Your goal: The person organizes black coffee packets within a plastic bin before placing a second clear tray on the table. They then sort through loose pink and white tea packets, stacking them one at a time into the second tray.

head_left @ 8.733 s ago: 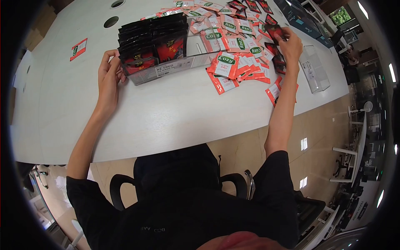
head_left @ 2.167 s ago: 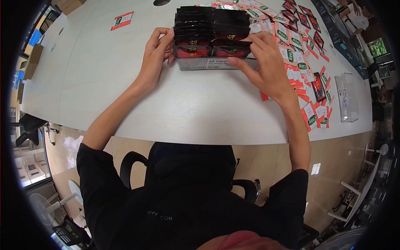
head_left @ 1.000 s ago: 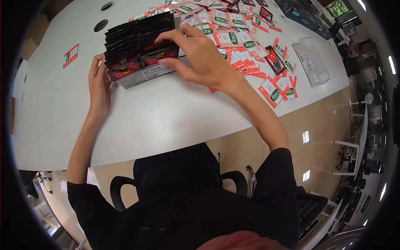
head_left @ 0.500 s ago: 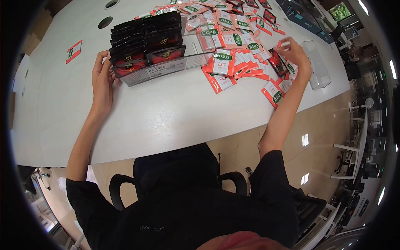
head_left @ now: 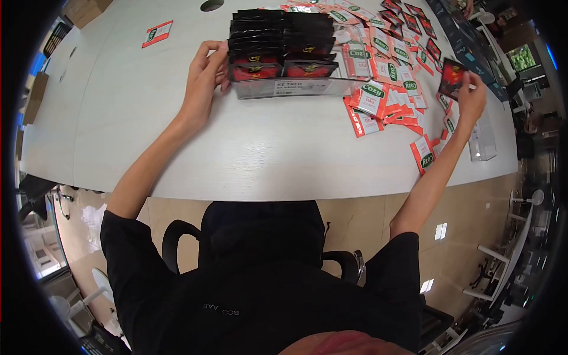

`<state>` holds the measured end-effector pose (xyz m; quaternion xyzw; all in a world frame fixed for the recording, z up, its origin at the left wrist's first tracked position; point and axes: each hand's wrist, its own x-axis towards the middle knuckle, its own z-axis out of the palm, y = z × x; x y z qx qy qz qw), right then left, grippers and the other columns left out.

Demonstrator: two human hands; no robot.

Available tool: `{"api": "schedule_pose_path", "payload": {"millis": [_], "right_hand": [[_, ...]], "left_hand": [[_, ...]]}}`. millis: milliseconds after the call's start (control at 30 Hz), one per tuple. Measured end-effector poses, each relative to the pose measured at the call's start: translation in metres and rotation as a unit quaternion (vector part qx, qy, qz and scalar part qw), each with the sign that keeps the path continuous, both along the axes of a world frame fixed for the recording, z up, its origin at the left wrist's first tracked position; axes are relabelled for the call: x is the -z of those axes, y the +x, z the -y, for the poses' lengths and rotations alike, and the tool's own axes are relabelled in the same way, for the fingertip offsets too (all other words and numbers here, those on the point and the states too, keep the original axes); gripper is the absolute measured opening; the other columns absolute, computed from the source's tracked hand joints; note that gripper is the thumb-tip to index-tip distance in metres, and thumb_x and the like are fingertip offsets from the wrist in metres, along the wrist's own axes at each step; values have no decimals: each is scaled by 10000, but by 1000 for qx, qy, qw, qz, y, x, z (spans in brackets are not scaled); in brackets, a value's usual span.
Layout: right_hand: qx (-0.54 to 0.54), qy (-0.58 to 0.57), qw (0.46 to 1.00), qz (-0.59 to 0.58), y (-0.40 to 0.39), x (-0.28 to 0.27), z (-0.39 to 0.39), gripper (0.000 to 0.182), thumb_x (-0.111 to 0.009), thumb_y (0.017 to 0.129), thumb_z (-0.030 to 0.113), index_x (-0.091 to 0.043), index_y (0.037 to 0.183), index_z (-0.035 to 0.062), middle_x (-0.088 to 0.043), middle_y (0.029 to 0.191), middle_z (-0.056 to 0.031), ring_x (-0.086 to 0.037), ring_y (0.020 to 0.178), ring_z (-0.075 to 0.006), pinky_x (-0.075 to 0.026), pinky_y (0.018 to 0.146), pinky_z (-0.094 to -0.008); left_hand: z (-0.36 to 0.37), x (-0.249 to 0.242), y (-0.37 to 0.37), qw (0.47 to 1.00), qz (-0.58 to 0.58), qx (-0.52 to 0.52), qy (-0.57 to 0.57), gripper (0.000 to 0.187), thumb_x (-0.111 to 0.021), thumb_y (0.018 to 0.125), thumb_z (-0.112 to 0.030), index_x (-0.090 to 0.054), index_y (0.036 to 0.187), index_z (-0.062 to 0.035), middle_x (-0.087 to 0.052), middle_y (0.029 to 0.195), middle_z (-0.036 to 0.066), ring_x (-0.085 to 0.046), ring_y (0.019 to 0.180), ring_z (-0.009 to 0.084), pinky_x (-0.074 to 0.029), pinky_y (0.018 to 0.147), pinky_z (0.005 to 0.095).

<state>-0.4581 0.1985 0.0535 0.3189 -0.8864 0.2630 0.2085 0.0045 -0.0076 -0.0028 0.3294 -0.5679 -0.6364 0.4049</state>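
My left hand (head_left: 207, 80) is closed against the left end of a clear plastic box (head_left: 255, 91), its fingers curled at the box's edge. Two rows of black-and-red sachets (head_left: 307, 66) stand upright in the box, while its right part shows see-through plastic. Over on the right, my right hand (head_left: 472, 99) pinches one black-and-red sachet (head_left: 452, 77), lifted above the pile. Orange-and-white Cozy sachets (head_left: 370, 98) lie heaped to the right of the box, and several loose black-and-red sachets (head_left: 412, 23) are scattered behind them.
One Cozy sachet (head_left: 157, 34) lies apart at the far left. A second clear plastic container (head_left: 483, 142) stands near the table's right edge. Dark boxes (head_left: 467, 50) line the far right side. A round cable hole (head_left: 212, 5) sits at the back, and a black chair (head_left: 260, 231) is in front.
My right hand has picked up a black-and-red sachet from the pile. The view has swung left, so the table's contents appear farther right. My left hand stays at the box.
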Motion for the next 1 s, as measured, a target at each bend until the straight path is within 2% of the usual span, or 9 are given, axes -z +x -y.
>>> {"api": "schedule_pose_path", "payload": {"millis": [67, 100, 167, 200, 233, 300, 500, 833, 1000], "right_hand": [[-7, -191, 963, -192, 15, -9, 12, 262, -627, 911, 291, -654, 1002, 47, -674, 869, -106, -659, 752, -207, -505, 734, -328], [-11, -191, 963, -191, 23, -11, 19, 262, -627, 911, 291, -654, 1002, 47, -674, 869, -106, -659, 752, -207, -505, 734, -328], [-105, -325, 922, -181, 47, -14, 33, 263, -615, 931, 250, -612, 978, -8, -664, 813, -103, -651, 676, -175, -502, 664, -288], [-154, -340, 921, -107, 70, -16, 39, 241, -588, 956, 208, -569, 989, -29, -658, 791, -103, -640, 639, -148, -488, 621, -246], [-153, -339, 922, -106, 84, -12, 47, 241, -588, 956, 208, -569, 989, -29, -658, 791, -103, -640, 639, -148, -488, 621, -246], [-307, -390, 868, 25, 107, -3, 62, 215, -546, 981, 185, -531, 1037, -23, -654, 767, -94, -638, 657, -123, -478, 627, -218], [-456, -294, 828, 139, 166, 16, 82, 228, -581, 935, 46, -463, 1114, -31, -642, 851, -122, -695, 748, -180, -548, 680, -259], [-411, -282, 858, 127, 162, 15, 77, 248, -637, 898, 34, -457, 1059, -17, -660, 886, -139, -715, 773, -203, -555, 688, -259], [-450, -323, 821, 137, 168, 16, 81, 236, -629, 906, 39, -452, 1052, -19, -670, 880, -150, -715, 790, -206, -551, 696, -255]], "left_hand": [[-1, -2, 0, 1000, -8, 15, 8, 254, -525, 980, -336, -468, 997, -89, -405, 693, -44, -378, 554, 47, -327, 492, 215], [-1, -3, 1, 1000, -8, 11, 8, 254, -525, 980, -336, -468, 997, -89, -405, 693, -44, -378, 554, 47, -327, 492, 215], [-2, -3, 1, 1000, -10, 17, 1, 247, -523, 979, -323, -465, 1014, -85, -423, 697, -41, -380, 558, 51, -328, 499, 218], [-1, -1, 1, 1000, -9, 17, 3, 247, -523, 979, -323, -465, 1014, -85, -423, 697, -41, -380, 558, 51, -328, 499, 218], [1, 2, 2, 1000, -9, 22, -6, 235, -517, 980, -308, -463, 1022, -83, -428, 697, -40, -383, 563, 52, -330, 505, 218], [2, 3, 2, 999, -8, 27, -14, 223, -510, 981, -293, -462, 1031, -81, -434, 696, -38, -385, 568, 54, -331, 512, 219], [1, 1, 3, 999, 2, 30, -13, 203, -496, 984, -263, -463, 1039, -70, -449, 693, -32, -395, 579, 57, -336, 520, 221], [0, 0, 2, 1000, 3, 24, -10, 196, -519, 974, -267, -474, 1024, -82, -440, 686, -38, -398, 567, 58, -332, 511, 218], [-1, -1, 3, 1000, 5, 24, -12, 192, -519, 974, -267, -474, 1027, -88, -438, 689, -39, -398, 567, 59, -334, 513, 217]]}}
